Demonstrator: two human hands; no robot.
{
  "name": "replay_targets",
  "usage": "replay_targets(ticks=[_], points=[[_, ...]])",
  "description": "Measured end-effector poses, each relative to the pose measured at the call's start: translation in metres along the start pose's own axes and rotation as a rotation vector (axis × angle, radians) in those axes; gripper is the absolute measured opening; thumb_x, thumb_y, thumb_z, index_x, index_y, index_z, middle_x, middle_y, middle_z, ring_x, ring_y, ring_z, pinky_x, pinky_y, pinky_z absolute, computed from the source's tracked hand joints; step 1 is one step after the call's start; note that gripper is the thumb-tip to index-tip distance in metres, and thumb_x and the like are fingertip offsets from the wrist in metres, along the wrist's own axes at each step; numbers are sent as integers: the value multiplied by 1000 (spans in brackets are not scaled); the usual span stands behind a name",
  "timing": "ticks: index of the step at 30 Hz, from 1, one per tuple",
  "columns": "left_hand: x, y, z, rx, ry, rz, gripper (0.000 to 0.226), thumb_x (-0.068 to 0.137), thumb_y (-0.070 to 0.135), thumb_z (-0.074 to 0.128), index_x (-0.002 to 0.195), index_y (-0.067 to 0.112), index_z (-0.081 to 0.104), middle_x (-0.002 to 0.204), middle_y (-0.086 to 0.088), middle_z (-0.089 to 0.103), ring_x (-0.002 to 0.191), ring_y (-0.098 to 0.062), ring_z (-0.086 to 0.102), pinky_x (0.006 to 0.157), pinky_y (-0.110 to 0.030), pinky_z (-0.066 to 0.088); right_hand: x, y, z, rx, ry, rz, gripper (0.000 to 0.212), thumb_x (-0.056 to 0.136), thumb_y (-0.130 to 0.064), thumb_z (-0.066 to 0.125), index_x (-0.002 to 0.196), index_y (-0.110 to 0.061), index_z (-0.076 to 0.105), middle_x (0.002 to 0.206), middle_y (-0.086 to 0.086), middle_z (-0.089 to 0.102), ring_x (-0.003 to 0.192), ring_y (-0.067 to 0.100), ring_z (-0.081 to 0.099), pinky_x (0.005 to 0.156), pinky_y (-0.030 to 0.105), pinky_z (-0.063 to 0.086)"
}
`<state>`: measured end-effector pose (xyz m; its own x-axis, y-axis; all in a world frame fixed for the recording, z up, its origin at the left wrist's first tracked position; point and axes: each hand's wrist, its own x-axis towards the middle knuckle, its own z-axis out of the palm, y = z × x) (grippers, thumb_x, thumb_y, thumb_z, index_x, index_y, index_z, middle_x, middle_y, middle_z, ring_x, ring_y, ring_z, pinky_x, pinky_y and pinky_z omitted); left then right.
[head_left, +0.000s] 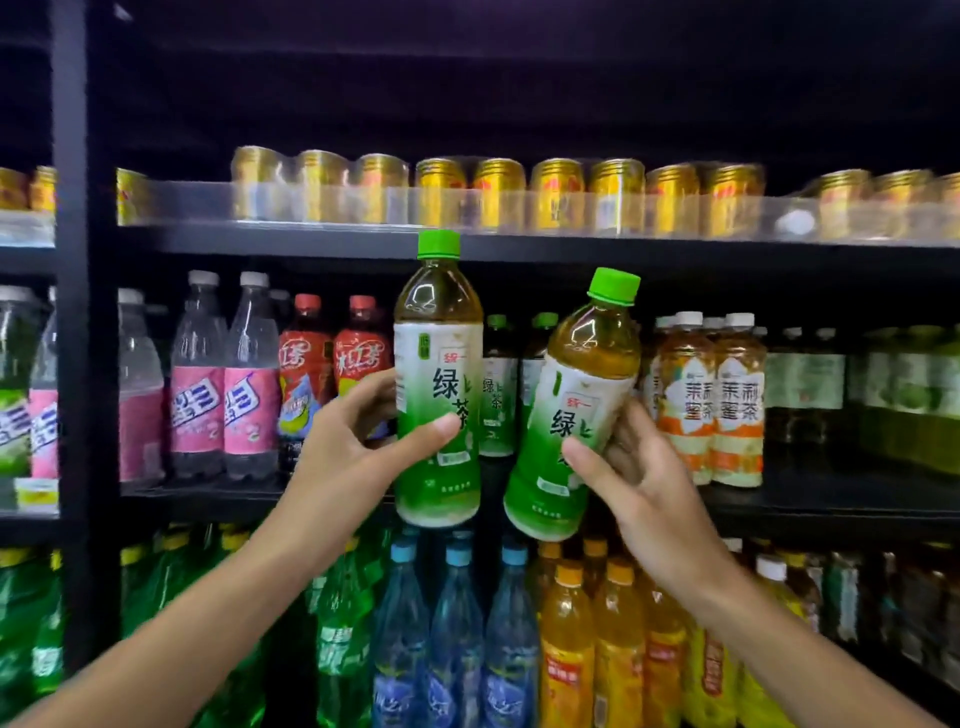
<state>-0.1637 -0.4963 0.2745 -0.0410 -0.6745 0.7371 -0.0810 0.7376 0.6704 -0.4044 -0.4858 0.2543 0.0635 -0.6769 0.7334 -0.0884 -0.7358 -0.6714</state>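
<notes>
Left hand (358, 436) and right hand (639, 467) each clasp a tea bottle before dark shelves (311, 241). Left bottle (439, 364) stands upright; right bottle (576, 384) leans upper-right.

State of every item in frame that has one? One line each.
left tea bottle, capped, upright, held up
right tea bottle, capped, tilted, top leaning right
left-hand grip, holds left tea bottle at its label
right-hand grip, holds right tea bottle at its label
gold cans, upright in a row on upper shelf
shelved tea bottles, capped, upright behind the held pair
</notes>
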Motion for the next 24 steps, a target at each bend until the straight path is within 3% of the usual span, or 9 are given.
replay_targets(ticks=[2, 5, 8, 12, 15, 17, 20, 22, 24], points=[[8, -4, 0, 38, 21, 12, 42, 80, 24, 82, 120, 22, 70, 117, 6, 75, 116, -11, 67, 103, -42, 52, 13, 8, -2, 17, -16, -13, 45, 94, -12, 63, 132, -32, 50, 117, -24, 70, 111, -1, 66, 86, 13, 53], [18, -12, 6, 89, 72, 13, 42, 80, 26, 83, 120, 23, 70, 118, 4, 75, 117, -15, 67, 105, -50, 50, 36, 21, -8, -24, -71, -61, 52, 92, -16, 67, 139, -27, 47, 124, -19, 68, 116, 1, 64, 95, 19, 53], [25, -19, 9, 117, 106, 8, 42, 80, 25, 83, 120, 24, 70, 117, 4, 75, 116, -15, 67, 104, -49, 52, 58, 36, -8, -65, -119, -83, 59, 89, -24, 69, 141, -35, 42, 134, -17, 62, 124, 2, 59, 105, 26, 48], [32, -24, 11, 166, 127, 11, 39, 82, 20, 82, 119, 23, 70, 116, 4, 75, 114, -13, 68, 102, -45, 53, 82, 58, -3, -71, -175, -56, 54, 95, -17, 66, 134, -45, 42, 130, -21, 63, 121, 0, 61, 105, 30, 51], [34, -28, 11, 191, 127, 12, 43, 81, 19, 82, 121, 23, 68, 116, 7, 75, 113, -8, 67, 100, -37, 54, 94, 73, 1, -68, -240, 4, 53, 97, -20, 64, 139, -39, 39, 130, -23, 61, 121, -3, 60, 106, 32, 50], [35, -30, 12, 213, 142, 7, 43, 80, 18, 83, 119, 27, 68, 113, 14, 75, 110, 2, 66, 94, -25, 54, 100, 80, 1, -70, -291, 56, 50, 98, -20, 62, 137, -39, 37, 121, -29, 59, 115, -10, 61, 103, 25, 51], [39, -35, 15, 238, 148, 2, 43, 79, 10, 81, 103, 41, 63, 97, 34, 72, 95, 20, 63, 77, -4, 49, 109, 84, 0, -114, -324, 114, 45, 101, -25, 56, 131, -43, 27, 103, -41, 41, 86, -32, 54, 74, -1, 46], [41, -39, 17, 231, 146, -9, 47, 80, 5, 79, 97, 43, 58, 87, 42, 68, 88, 24, 61, 71, 1, 46, 115, 84, 0, -179, -364, 136, 45, 102, -31, 52, 134, -43, 24, 101, -39, 36, 76, -35, 50, 65, -5, 41], [43, -42, 16, 219, 143, 3, 42, 81, 8, 79, 103, 39, 63, 95, 35, 72, 96, 19, 64, 76, -3, 49, 118, 82, 1, -237, -376, 128, 40, 102, -33, 52, 133, -43, 29, 107, -36, 44, 82, -31, 53, 71, -1, 45]])
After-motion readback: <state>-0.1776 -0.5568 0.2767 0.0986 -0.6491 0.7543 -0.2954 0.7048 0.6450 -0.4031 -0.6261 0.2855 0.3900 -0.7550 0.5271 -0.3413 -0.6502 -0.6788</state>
